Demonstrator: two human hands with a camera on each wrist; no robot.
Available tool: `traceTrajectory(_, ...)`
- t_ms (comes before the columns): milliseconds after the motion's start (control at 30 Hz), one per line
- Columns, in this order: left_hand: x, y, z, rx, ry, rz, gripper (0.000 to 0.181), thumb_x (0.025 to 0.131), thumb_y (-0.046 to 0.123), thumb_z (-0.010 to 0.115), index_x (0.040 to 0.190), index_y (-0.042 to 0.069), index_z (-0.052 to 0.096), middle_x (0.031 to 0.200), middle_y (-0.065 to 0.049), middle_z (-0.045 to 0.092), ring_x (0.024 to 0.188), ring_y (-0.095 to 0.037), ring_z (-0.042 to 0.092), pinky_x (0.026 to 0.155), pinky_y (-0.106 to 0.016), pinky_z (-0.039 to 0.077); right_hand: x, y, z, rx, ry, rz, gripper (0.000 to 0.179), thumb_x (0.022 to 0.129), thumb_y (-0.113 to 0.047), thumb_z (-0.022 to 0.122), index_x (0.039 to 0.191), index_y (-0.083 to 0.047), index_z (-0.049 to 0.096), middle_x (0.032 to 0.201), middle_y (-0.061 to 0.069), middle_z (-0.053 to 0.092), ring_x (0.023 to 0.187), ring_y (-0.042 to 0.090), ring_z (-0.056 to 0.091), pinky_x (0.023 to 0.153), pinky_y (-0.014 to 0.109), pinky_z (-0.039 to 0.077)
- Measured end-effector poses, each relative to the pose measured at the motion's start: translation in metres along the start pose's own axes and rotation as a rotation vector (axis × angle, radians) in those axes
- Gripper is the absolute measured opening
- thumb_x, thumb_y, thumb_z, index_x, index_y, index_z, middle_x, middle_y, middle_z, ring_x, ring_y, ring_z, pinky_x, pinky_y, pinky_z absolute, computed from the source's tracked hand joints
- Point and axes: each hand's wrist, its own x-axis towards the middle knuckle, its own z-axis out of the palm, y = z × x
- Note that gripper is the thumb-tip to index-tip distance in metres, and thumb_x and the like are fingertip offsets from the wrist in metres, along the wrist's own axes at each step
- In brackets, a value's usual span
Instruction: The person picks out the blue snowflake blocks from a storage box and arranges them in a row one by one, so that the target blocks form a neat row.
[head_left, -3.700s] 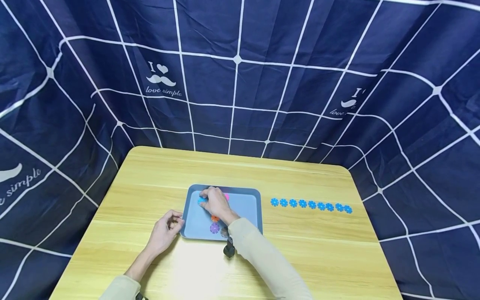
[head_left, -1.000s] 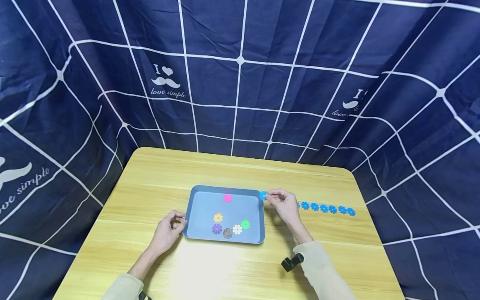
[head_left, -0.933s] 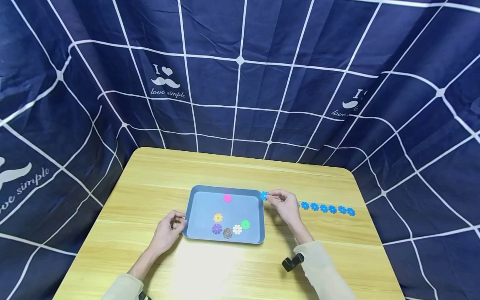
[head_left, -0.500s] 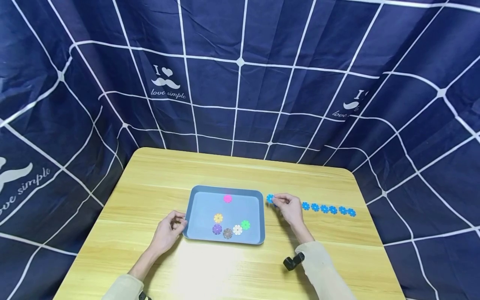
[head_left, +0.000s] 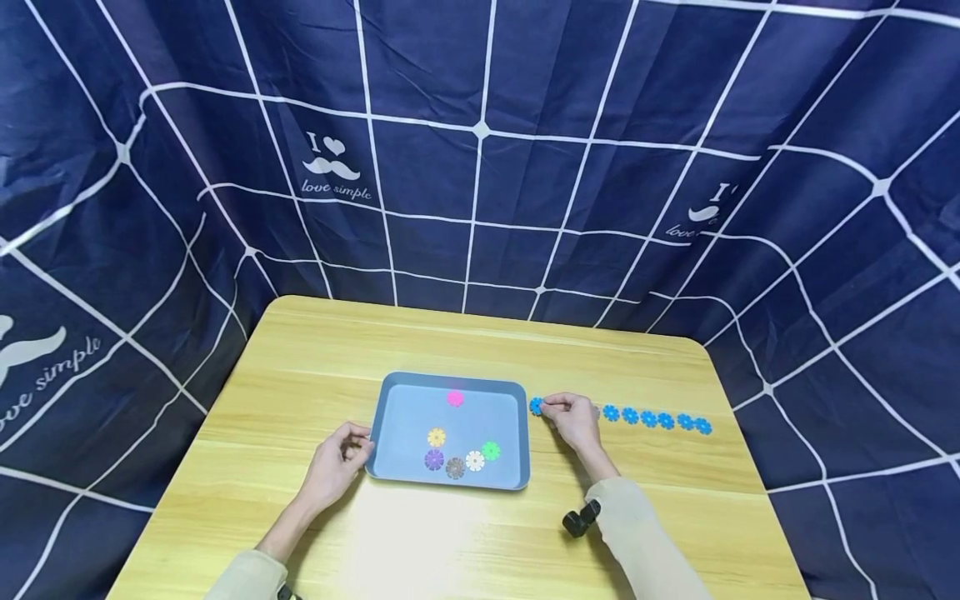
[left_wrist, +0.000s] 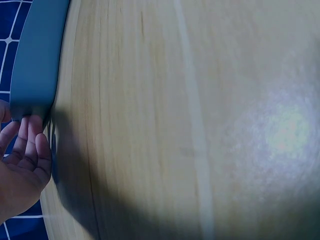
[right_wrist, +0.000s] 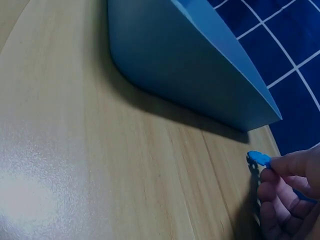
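My right hand [head_left: 576, 419] pinches a blue notched snowflake disc [head_left: 536, 406] between thumb and fingertips, low over the table just right of the tray. In the right wrist view the disc [right_wrist: 259, 158] lies nearly flat, its shadow on the wood beside it. The hand covers the left end of a row of matching blue discs [head_left: 648, 418]. My left hand [head_left: 333, 467] holds the left edge of a grey-blue tray [head_left: 450, 483]. In the left wrist view, the left hand's fingertips [left_wrist: 34, 125] meet the tray's wall [left_wrist: 37, 60], with the thumb partly out of frame.
Inside the tray lie a pink disc [head_left: 455, 399], an orange one [head_left: 437, 437], a purple one [head_left: 434, 459], a brown one [head_left: 455, 468], a white one [head_left: 475, 461] and a green one [head_left: 491, 451]. A dark blue gridded curtain [head_left: 420, 167] hangs around the wooden table [head_left: 330, 350].
My right hand took the blue disc out of the tray, carried it right past the rim and lowered it beside the row's left end. My left hand stays at the tray's edge.
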Motion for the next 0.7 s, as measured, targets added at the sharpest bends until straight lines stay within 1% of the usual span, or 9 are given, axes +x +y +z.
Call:
traceTrajectory(233, 0.0, 0.0, 0.0, -0.012, -0.009, -0.01, 0.021, 0.1, 0.005, 0.068, 0.12, -0.003, 0.067, 0.101, -0.015, 0.071, 0.071, -0.002, 0.059, 0.06, -0.02, 0.053, 0.001, 0.002, 0.004, -0.063, 0.013, -0.013, 0.018, 0.094, -0.014, 0.078, 0.106, -0.001, 0.08, 0.088, 0.013, 0.08, 0.063, 0.008, 0.067, 0.062, 0.021, 0.053)
traceTrajectory(367, 0.0, 0.0, -0.001, -0.007, -0.01, -0.013, 0.022, 0.1, 0.005, 0.068, 0.12, -0.003, 0.067, 0.102, -0.015, 0.071, 0.071, -0.002, 0.059, 0.06, -0.02, 0.053, 0.0, 0.001, 0.004, -0.068, 0.013, -0.013, 0.019, 0.093, -0.014, 0.078, 0.107, -0.001, 0.079, 0.09, 0.014, 0.08, 0.064, 0.01, 0.069, 0.063, 0.023, 0.055)
traceTrajectory(467, -0.001, 0.0, -0.001, -0.007, -0.011, -0.013, 0.022, 0.1, 0.006, 0.068, 0.12, -0.003, 0.067, 0.102, -0.015, 0.071, 0.071, -0.002, 0.059, 0.06, -0.02, 0.053, 0.001, 0.001, 0.003, -0.077, 0.013, -0.017, 0.02, 0.094, -0.014, 0.078, 0.108, -0.001, 0.079, 0.089, 0.013, 0.08, 0.063, 0.009, 0.068, 0.063, 0.023, 0.053)
traceTrajectory(600, -0.001, 0.001, -0.001, -0.008, -0.01, -0.014, 0.022, 0.1, 0.007, 0.068, 0.12, -0.002, 0.067, 0.102, -0.015, 0.071, 0.071, -0.002, 0.059, 0.06, -0.02, 0.053, 0.0, 0.0, -0.002, -0.075, 0.037, -0.035, 0.02, 0.094, -0.016, 0.077, 0.108, -0.002, 0.079, 0.087, 0.012, 0.079, 0.06, 0.007, 0.065, 0.062, 0.021, 0.049)
traceTrajectory(700, -0.001, 0.001, -0.001, -0.007, -0.01, -0.015, 0.024, 0.101, 0.009, 0.069, 0.121, -0.002, 0.067, 0.102, -0.014, 0.072, 0.071, -0.002, 0.059, 0.06, -0.02, 0.053, -0.003, -0.002, -0.01, -0.053, 0.061, -0.058, 0.02, 0.094, -0.017, 0.077, 0.107, -0.003, 0.079, 0.088, 0.013, 0.079, 0.061, 0.013, 0.066, 0.057, 0.022, 0.049)
